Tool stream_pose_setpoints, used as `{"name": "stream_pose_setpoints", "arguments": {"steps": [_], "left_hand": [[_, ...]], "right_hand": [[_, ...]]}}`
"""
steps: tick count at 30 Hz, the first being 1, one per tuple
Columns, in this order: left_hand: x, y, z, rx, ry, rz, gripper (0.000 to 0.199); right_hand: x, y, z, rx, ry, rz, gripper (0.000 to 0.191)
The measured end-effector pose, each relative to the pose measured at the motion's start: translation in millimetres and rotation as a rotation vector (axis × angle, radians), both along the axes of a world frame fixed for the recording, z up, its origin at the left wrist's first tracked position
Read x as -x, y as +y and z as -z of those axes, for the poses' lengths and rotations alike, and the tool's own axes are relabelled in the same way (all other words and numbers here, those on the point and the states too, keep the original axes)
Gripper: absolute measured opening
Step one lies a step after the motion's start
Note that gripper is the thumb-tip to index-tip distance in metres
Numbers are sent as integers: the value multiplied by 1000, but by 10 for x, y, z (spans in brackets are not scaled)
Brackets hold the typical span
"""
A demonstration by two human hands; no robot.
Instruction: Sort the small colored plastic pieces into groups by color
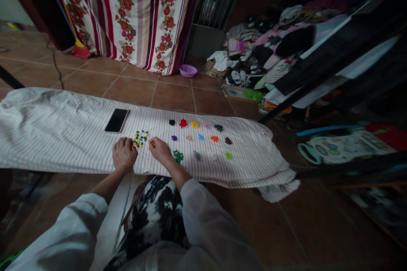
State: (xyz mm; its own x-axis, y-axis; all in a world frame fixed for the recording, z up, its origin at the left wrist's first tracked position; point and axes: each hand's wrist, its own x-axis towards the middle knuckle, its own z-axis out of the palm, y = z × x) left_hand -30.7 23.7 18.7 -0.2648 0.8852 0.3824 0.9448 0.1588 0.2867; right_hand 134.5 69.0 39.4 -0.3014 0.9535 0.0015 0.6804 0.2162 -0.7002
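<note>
A small mixed heap of green and yellow beads lies on the striped cloth. My left hand rests palm down at the heap's near left edge, its fingers loosely laid on the cloth. To the right of the heap is my right hand, thumb and forefinger pinched together; whatever is between them is too small to make out. Single-colour heaps spread out farther right, among them green beads, red beads, yellow beads, orange beads and lime beads.
A phone lies on the cloth beyond my left hand. Past the cloth-covered surface are a floral curtain, a purple basin and a red dustpan on the tiled floor. Piled clothes fill the right background.
</note>
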Motion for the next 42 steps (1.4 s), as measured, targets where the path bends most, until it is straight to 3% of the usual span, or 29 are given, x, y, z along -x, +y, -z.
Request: {"name": "stream_pose_setpoints", "arguments": {"steps": [7, 14, 19, 24, 31, 42], "left_hand": [[-10, -4, -23, 24, -40, -11, 31], [-14, -6, -45, 46, -11, -18, 34], [-29, -14, -63, 63, 0, -31, 35], [-29, -10, -62, 65, -3, -33, 35], [-21, -4, -47, 66, -38, -38, 34], [-9, 9, -20, 55, -42, -38, 35]], "right_hand": [[-431, 147, -31, -55, 119, 116, 20], [-1240, 275, -27, -213, 200, 297, 21], [-1911, 332, -57, -267, 93, 484, 24], [-2396, 342, -38, -209, -90, 654, 28], [-2679, 363, 110, -135, -204, 746, 31], [-2751, 424, 280, -145, -218, 778, 30]]}}
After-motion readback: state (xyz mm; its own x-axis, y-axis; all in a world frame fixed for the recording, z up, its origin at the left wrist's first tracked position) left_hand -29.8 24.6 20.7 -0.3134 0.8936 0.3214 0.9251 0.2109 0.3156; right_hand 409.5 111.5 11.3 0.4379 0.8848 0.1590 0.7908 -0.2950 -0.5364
